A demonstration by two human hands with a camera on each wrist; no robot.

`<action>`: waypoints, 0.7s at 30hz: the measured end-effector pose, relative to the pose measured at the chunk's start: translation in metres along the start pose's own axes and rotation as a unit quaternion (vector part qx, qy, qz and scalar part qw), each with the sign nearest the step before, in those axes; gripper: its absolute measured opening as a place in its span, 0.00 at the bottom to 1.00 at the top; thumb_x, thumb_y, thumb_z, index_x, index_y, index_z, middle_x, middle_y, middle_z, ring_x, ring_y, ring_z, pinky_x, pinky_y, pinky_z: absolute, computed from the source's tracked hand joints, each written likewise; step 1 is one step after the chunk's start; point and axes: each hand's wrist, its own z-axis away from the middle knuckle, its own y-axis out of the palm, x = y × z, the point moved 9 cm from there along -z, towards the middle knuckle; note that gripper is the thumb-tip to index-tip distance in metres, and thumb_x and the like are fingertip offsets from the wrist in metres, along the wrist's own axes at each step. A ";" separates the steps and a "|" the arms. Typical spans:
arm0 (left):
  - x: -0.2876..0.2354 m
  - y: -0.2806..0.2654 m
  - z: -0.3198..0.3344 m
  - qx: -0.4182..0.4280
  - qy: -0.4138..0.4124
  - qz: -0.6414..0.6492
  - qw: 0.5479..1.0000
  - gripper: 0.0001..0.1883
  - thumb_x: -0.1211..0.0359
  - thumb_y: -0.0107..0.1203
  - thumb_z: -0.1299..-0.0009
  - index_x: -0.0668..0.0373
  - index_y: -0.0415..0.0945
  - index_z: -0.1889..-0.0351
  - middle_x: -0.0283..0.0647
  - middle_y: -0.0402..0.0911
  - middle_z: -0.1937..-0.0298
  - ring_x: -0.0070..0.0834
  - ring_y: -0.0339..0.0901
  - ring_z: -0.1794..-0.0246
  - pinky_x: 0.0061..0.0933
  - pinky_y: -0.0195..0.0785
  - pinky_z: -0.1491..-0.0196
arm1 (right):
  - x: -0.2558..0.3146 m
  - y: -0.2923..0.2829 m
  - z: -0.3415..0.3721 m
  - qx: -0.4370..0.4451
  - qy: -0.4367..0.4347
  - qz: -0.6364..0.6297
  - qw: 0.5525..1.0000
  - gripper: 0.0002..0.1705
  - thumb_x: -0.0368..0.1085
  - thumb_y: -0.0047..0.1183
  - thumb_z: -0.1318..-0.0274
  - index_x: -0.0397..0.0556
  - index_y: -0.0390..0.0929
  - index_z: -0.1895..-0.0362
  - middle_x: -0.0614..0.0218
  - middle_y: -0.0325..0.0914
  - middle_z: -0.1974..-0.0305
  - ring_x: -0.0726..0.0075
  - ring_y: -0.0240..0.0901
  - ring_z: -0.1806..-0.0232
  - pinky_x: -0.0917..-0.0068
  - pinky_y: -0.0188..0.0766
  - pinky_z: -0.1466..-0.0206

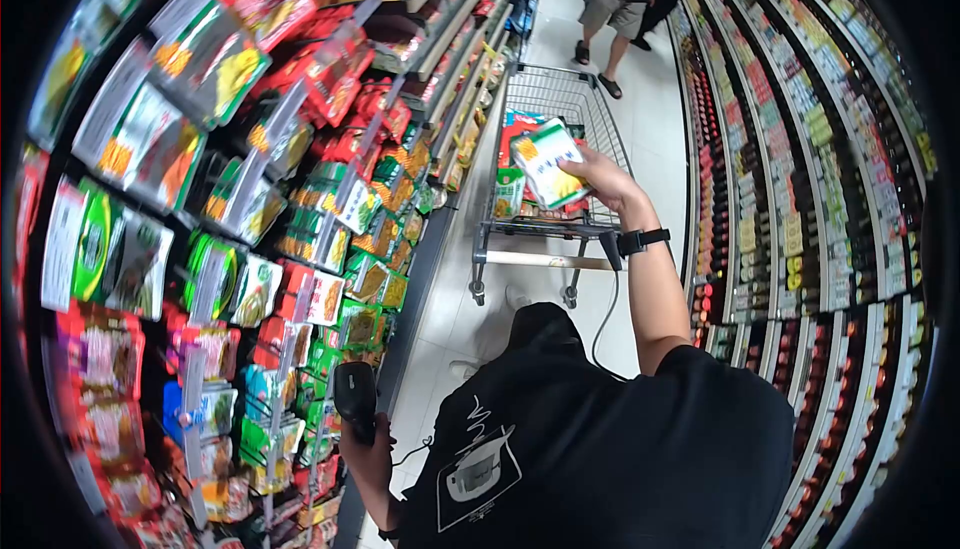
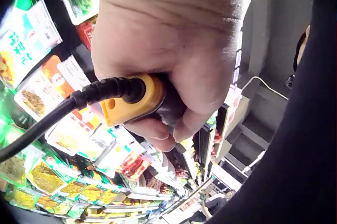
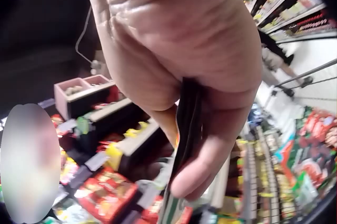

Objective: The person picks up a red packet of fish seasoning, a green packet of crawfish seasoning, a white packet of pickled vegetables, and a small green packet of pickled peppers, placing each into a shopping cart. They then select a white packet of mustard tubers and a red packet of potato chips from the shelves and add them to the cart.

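My right hand [image 1: 600, 179] pinches a flat white, green and yellow food packet [image 1: 545, 161] by its right side, over the shopping cart [image 1: 590, 80]. In the right wrist view, the packet [image 3: 188, 121] is edge-on between thumb and fingers. Several colourful packets [image 1: 509, 189] lie in the cart below it. Low beside the left shelf, my left hand [image 1: 370, 464] grips what looks like a corded handheld scanner [image 1: 355, 399] with a black head. The left wrist view shows the scanner's yellow end [image 2: 134, 103] and thick black cable [image 2: 50, 124], with fingers curled round the handle.
Hanging food packets [image 1: 105, 244] crowd the left shelf, close to my left hand. Bottles and jars [image 1: 790, 199] line the right shelf. A person in shorts [image 1: 615, 14] stands beyond the cart. A dark cable [image 1: 602, 334] hangs from near my right wrist.
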 end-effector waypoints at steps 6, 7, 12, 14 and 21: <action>-0.063 0.048 -0.038 0.035 0.015 -0.109 0.993 0.14 0.75 0.67 0.24 0.64 0.80 0.42 0.33 0.83 0.67 0.18 0.79 0.74 0.25 0.75 0.70 | -0.166 -0.168 -0.049 -0.206 0.131 -0.066 0.967 0.21 0.39 0.67 0.27 0.37 0.80 0.41 0.58 0.90 0.50 0.62 0.90 0.52 0.65 0.90 0.57; -0.076 0.060 -0.043 0.042 0.022 -0.120 0.992 0.14 0.75 0.67 0.24 0.64 0.80 0.43 0.33 0.82 0.67 0.18 0.79 0.75 0.25 0.74 0.70 | -0.186 -0.188 -0.067 -0.223 0.139 -0.084 0.961 0.20 0.39 0.67 0.28 0.38 0.82 0.42 0.58 0.90 0.50 0.62 0.90 0.52 0.64 0.90 0.57; -0.108 0.124 -0.052 0.022 -0.044 -0.070 0.996 0.14 0.74 0.68 0.22 0.63 0.80 0.42 0.31 0.82 0.69 0.16 0.77 0.75 0.21 0.70 0.72 | -0.278 -0.227 -0.182 -0.235 0.193 -0.093 0.948 0.18 0.34 0.67 0.30 0.39 0.83 0.41 0.57 0.90 0.50 0.54 0.89 0.51 0.50 0.86 0.50; -0.121 0.145 -0.052 0.027 -0.057 -0.087 0.994 0.14 0.73 0.68 0.22 0.63 0.79 0.42 0.31 0.82 0.69 0.16 0.78 0.76 0.22 0.71 0.72 | -0.333 -0.239 -0.238 -0.230 0.213 -0.057 0.948 0.20 0.30 0.67 0.30 0.37 0.84 0.38 0.54 0.90 0.48 0.48 0.90 0.47 0.43 0.87 0.54; -0.148 0.194 -0.052 0.007 -0.073 -0.120 0.990 0.13 0.72 0.69 0.22 0.65 0.80 0.43 0.33 0.84 0.68 0.16 0.79 0.75 0.23 0.73 0.70 | -0.310 -0.216 -0.272 -0.212 0.170 -0.091 0.958 0.25 0.41 0.70 0.31 0.39 0.81 0.38 0.60 0.90 0.49 0.57 0.89 0.50 0.60 0.84 0.51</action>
